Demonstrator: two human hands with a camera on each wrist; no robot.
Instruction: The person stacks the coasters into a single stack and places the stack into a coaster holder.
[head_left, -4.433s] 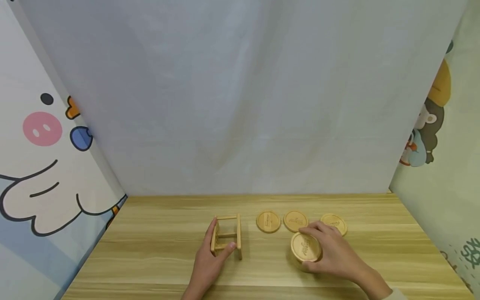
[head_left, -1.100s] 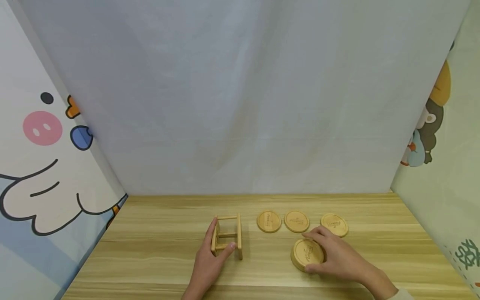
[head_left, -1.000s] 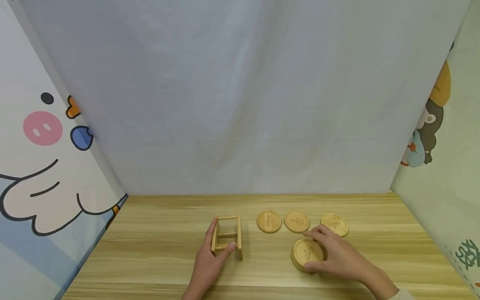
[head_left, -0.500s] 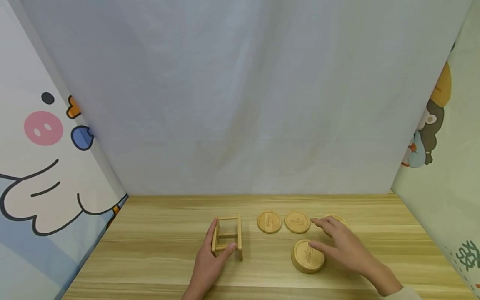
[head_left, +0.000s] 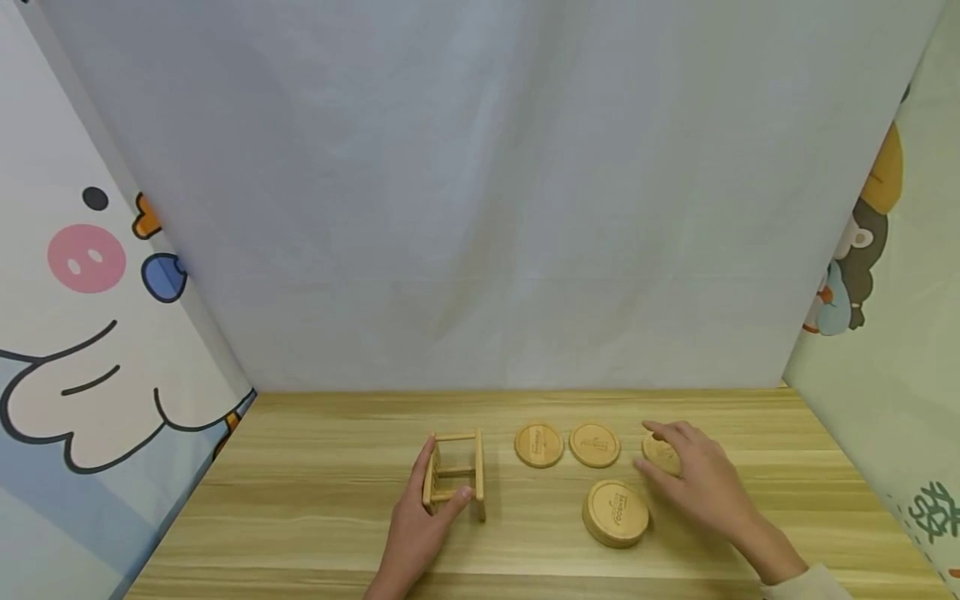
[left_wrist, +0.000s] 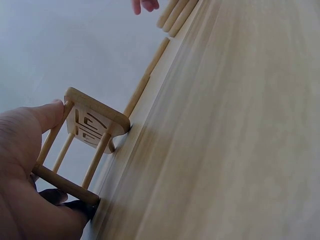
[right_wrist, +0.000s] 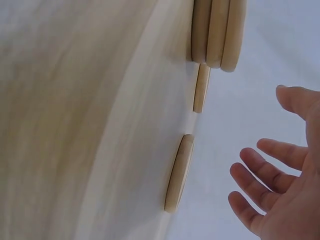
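My left hand (head_left: 417, 527) grips a small wooden coaster holder (head_left: 479, 479), thumb on one side and fingers on the other. The left wrist view shows its cut-out side panel (left_wrist: 97, 111) joined by round rods, the holder resting on the table. My right hand (head_left: 707, 485) hovers with spread fingers over the rightmost round wooden coaster (head_left: 658, 451), partly covering it. In the right wrist view a gap shows between those fingers and that coaster (right_wrist: 179, 175). Nearer to me stands a stack of three coasters (head_left: 617, 515), lettering on its top face.
Two more coasters, one at left (head_left: 538, 445) and one in the middle (head_left: 595, 445), lie flat behind the stack, between the holder and the right hand. A pale curtain (head_left: 487, 208) closes off the back edge of the wood-grain table (head_left: 300, 500).
My right hand has let go of the coaster stack and moved back and right, over the rightmost coaster. The stack stays where it was. My left hand keeps its grip on the holder.
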